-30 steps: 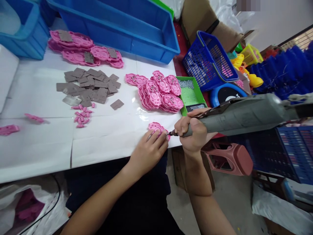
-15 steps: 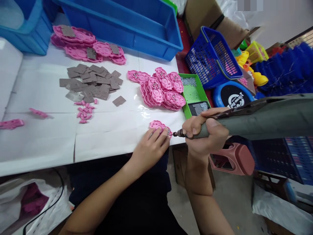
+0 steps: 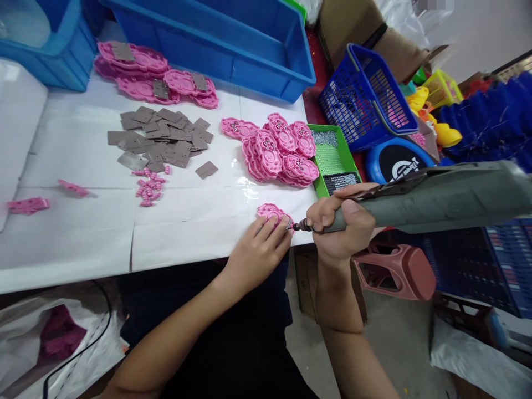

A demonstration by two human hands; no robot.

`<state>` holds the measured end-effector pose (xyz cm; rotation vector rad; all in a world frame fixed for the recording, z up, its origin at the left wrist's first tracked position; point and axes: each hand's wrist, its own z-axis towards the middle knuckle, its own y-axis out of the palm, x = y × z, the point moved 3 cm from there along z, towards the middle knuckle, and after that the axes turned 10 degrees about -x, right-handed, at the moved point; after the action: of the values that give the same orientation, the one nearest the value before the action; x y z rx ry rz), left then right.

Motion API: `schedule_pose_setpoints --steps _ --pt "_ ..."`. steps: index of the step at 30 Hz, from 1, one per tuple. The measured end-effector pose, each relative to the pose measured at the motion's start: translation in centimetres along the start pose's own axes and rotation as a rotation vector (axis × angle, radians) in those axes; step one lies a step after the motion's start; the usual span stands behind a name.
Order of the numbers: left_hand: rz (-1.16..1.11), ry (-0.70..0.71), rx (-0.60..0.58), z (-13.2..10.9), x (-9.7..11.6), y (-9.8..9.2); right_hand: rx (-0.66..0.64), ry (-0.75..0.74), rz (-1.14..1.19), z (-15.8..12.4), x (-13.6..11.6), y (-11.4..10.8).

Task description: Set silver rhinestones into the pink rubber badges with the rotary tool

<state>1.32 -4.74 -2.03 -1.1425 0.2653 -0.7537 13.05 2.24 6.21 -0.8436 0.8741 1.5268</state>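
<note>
While left hand holds one pink casing | right hand: one screwdriver

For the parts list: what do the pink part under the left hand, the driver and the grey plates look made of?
Pink part: likely moulded plastic, semi-gloss; uniform colour, raised relief.
Driver: probably plastic-bodied, satin; soft highlights.
Grey plates: thin, mostly dull, one shiny; perhaps metal, plastic not ruled out.
</note>
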Motion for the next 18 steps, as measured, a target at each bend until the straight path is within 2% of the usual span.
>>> schedule_pose_setpoints --steps 18 --pt "-0.019 -0.004 0.013 0.05 -0.04 -0.04 -0.028 0.053 -0.025 -0.17 0.0 0.2"
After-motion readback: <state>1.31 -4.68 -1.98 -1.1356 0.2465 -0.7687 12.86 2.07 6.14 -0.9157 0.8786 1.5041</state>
